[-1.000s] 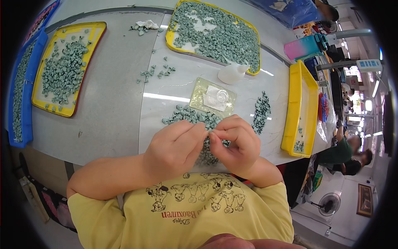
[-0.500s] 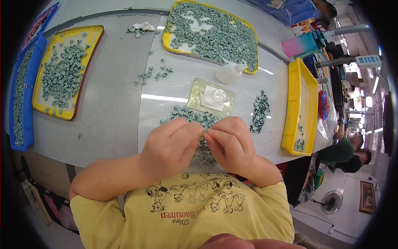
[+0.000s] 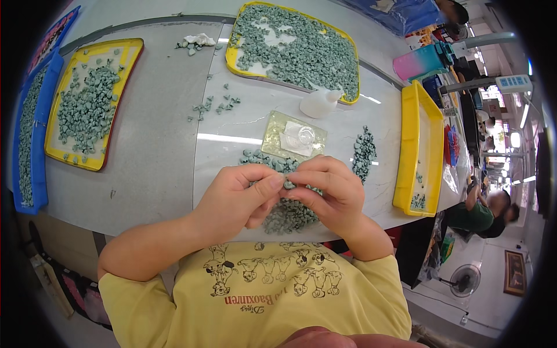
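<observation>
Between my fingertips is a small grey-green moulded piece (image 3: 288,185). My left hand (image 3: 239,194) is closed in a pinch at its left side, thumb on top. My right hand (image 3: 332,192) pinches the same piece from the right. Under and around the hands lies a pile of similar grey-green pieces (image 3: 290,217), partly hidden by the fingers. Just beyond the hands is a pale translucent block (image 3: 275,132) with a white pad and a small round clear dish (image 3: 306,135) on it. A white squeeze bottle (image 3: 318,104) with a thin spout stands behind the block.
A yellow-rimmed tray (image 3: 231,58) full of pieces is at the back, another yellow tray (image 3: 137,55) at left beside a blue bin (image 3: 40,194). At right are a small heap of pieces (image 3: 364,153) and a yellow bin (image 3: 411,139). Another person (image 3: 478,214) sits farther right.
My left hand has turned so its thumb shows on top, and my right fingers have spread slightly around the piece. More of the piece and the pile below now shows.
</observation>
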Motion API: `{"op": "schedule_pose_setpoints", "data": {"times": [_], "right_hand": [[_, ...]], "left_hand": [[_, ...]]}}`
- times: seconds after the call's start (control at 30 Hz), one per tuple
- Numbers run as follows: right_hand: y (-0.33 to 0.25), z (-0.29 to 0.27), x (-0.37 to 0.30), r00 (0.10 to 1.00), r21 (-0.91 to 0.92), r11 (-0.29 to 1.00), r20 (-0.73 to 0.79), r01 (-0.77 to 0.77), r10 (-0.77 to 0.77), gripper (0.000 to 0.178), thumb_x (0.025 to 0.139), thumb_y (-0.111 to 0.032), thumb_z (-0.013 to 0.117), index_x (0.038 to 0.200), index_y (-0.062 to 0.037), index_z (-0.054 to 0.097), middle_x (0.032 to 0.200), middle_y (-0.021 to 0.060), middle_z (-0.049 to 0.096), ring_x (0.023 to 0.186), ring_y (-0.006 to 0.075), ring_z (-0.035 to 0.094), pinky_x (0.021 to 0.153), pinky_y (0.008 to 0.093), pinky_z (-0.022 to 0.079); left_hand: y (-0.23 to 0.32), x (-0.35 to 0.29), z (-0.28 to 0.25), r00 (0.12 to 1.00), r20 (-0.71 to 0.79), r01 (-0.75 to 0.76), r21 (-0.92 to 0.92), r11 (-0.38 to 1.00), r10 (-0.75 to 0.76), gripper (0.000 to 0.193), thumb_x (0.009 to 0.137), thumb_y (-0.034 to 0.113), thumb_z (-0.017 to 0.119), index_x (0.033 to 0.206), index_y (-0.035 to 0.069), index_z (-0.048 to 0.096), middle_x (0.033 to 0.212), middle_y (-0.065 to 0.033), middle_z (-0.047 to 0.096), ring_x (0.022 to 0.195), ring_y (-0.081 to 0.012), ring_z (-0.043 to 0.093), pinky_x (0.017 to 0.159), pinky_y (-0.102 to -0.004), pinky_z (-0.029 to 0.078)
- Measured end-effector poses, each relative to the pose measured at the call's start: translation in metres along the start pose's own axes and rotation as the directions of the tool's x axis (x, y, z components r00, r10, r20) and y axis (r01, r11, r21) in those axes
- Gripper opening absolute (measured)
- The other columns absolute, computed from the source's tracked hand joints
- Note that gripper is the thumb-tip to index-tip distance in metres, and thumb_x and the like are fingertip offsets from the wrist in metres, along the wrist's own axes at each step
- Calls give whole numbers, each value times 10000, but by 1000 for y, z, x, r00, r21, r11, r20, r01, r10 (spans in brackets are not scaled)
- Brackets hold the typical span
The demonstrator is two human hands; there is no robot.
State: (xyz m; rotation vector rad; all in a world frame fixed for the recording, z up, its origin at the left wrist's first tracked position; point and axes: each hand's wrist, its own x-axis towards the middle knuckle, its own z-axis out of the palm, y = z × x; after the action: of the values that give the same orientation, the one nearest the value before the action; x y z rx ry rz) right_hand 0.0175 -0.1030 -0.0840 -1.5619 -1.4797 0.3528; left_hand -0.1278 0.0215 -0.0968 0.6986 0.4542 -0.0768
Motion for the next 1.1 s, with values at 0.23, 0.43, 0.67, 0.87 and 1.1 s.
{"op": "schedule_pose_setpoints", "data": {"times": [0.23, 0.43, 0.67, 0.87, 1.1], "right_hand": [[-5, -4, -2, 975, 65, 973, 39, -222, 220, 242, 671, -21, 740, 898, -12, 657, 861, 90, 628, 775, 200, 600, 667, 266, 473], [-1, -11, -3, 983, -289, 947, -71, 140, -167, 272, 663, -13, 740, 911, 7, 630, 826, 106, 628, 722, 235, 610, 622, 289, 485], [-5, -19, -5, 956, -384, 880, 22, 278, -292, 276, 647, 37, 721, 901, 31, 613, 807, 113, 612, 703, 250, 609, 601, 303, 490], [-9, -20, -9, 989, -239, 960, 26, 147, -145, 262, 667, 68, 679, 918, 9, 632, 848, 117, 621, 740, 227, 611, 620, 283, 500], [-14, -35, -6, 997, -6, 999, 52, -53, 53, 229, 669, 27, 707, 884, -43, 666, 844, 75, 629, 762, 189, 613, 635, 262, 494]], "left_hand": [[0, 2, 3, 999, 17, 45, -32, 998, -44, 216, 946, 216, 469, 819, 45, 502, 665, 3, 446, 485, -60, 325, 404, -208, 214], [-2, 3, 13, 993, -116, 15, 45, 999, -10, 217, 942, 217, 481, 901, 22, 567, 660, 15, 444, 491, -49, 333, 409, -204, 246], [-8, 2, 25, 920, -107, -250, 579, 776, 377, 202, 905, 214, 556, 911, 18, 605, 658, 30, 497, 534, -42, 410, 449, -195, 324], [-8, 4, 25, 895, 9, -303, 746, 593, 446, 203, 911, 222, 546, 936, 25, 591, 645, 24, 505, 559, -39, 425, 464, -194, 332], [4, -6, 30, 998, 59, 16, 193, 981, -28, 236, 937, 240, 485, 896, 15, 542, 648, 6, 456, 515, -63, 376, 436, -212, 285]]}}
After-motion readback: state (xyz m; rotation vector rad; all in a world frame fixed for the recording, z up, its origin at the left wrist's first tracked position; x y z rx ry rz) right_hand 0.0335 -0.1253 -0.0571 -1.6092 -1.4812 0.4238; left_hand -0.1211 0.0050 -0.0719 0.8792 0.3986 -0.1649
